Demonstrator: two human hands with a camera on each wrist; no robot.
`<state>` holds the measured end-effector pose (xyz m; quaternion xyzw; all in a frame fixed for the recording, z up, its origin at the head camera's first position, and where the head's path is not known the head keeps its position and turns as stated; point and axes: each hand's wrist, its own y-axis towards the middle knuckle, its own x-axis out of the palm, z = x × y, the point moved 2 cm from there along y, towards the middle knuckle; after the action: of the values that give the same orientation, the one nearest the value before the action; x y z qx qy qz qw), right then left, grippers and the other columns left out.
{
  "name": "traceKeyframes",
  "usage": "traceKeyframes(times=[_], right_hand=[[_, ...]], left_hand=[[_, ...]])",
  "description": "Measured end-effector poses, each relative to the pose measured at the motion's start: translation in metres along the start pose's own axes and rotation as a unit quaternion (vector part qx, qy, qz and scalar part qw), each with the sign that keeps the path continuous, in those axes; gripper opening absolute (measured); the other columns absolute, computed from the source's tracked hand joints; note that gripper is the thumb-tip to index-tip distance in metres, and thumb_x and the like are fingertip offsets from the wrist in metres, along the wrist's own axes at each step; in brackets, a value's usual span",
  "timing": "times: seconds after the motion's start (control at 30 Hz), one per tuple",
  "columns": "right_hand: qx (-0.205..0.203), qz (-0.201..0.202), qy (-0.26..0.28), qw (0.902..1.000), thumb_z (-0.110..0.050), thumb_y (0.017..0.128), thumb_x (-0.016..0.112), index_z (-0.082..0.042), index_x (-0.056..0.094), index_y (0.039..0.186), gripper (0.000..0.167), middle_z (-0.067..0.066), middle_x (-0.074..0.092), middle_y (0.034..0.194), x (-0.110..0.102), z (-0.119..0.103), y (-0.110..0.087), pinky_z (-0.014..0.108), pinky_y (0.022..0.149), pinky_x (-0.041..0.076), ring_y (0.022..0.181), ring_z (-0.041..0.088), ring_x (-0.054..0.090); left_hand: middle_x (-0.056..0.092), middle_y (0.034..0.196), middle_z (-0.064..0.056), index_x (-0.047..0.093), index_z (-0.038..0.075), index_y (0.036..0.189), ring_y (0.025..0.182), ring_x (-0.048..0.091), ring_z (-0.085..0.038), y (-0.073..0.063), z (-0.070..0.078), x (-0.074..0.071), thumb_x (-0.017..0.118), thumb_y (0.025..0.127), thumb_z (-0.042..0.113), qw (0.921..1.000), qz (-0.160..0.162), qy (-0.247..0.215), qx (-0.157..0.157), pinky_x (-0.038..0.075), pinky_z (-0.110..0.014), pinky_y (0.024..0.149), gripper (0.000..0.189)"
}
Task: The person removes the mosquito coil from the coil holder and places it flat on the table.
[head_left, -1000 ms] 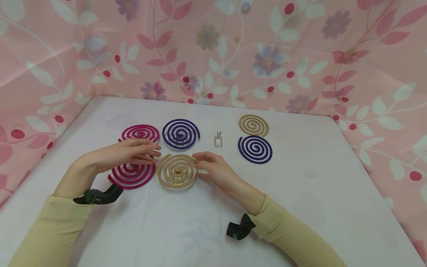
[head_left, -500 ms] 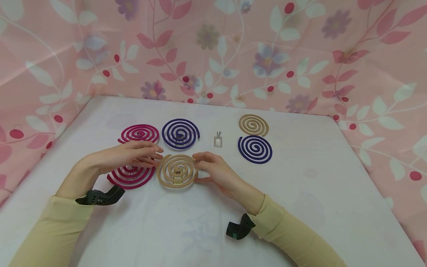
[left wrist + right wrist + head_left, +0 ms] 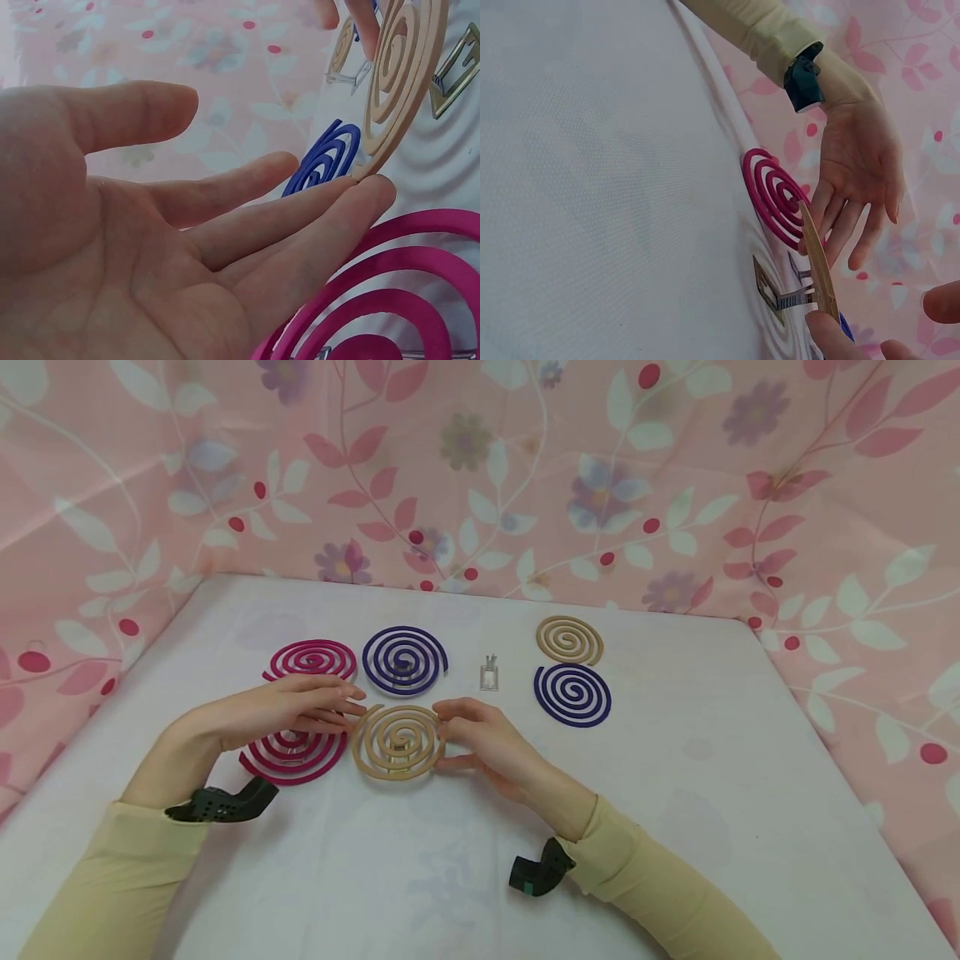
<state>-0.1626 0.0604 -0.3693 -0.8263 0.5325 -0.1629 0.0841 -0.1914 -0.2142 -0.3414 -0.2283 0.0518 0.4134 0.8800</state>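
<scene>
A tan mosquito coil [image 3: 402, 737] sits raised on a small metal stand [image 3: 793, 297], between my two hands. At its left rim are the straight fingertips of my left hand [image 3: 300, 706], palm turned toward the coil, thumb held apart. My right hand [image 3: 487, 739] has its fingers spread along the right rim, touching the edge without curling around it. Under the left hand, partly covered, lies a magenta coil [image 3: 367, 349] on its own stand. Behind are another magenta coil [image 3: 313, 661] and a dark blue coil [image 3: 404, 658], the blue one also on a stand.
A bare metal stand [image 3: 489, 677] lies right of the raised blue coil. Farther right, a second tan coil [image 3: 570, 639] and a second blue coil [image 3: 574, 690] lie on the white tablecloth [image 3: 675, 827]. Pink floral cloth [image 3: 465, 493] hangs behind the table.
My left hand has shifted slightly right, up to the tan coil's rim. The lower fingers of my right hand have closed in on the coil's right edge. The coils stay in place.
</scene>
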Motion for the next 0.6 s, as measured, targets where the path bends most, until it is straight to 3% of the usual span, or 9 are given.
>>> traceKeyframes(times=[0.43,0.6], right_hand=[[-0.001,0.002,0.002,1.0000,-0.003,0.093,0.052,0.003,0.050,0.139,0.046,0.020,0.050,0.141,-0.0019,-0.0063,-0.0013,0.045,0.089,0.059,0.119,0.029,0.056],[-0.020,0.003,0.029,0.9994,-0.002,0.094,0.051,0.005,0.049,0.138,0.045,0.021,0.050,0.140,-0.0065,-0.0100,0.0004,0.046,0.088,0.059,0.116,0.027,0.056]], left_hand=[[0.055,0.142,-0.023,0.042,-0.003,0.146,0.122,0.063,-0.031,-0.0037,0.0021,-0.0030,0.047,0.106,0.037,1.0000,0.003,0.001,0.007,0.052,-0.032,0.101,0.057],[0.053,0.144,-0.021,0.043,-0.003,0.145,0.121,0.063,-0.030,-0.0019,0.0021,-0.0037,0.045,0.106,0.035,0.9994,0.003,-0.012,0.032,0.055,-0.034,0.098,0.054]])
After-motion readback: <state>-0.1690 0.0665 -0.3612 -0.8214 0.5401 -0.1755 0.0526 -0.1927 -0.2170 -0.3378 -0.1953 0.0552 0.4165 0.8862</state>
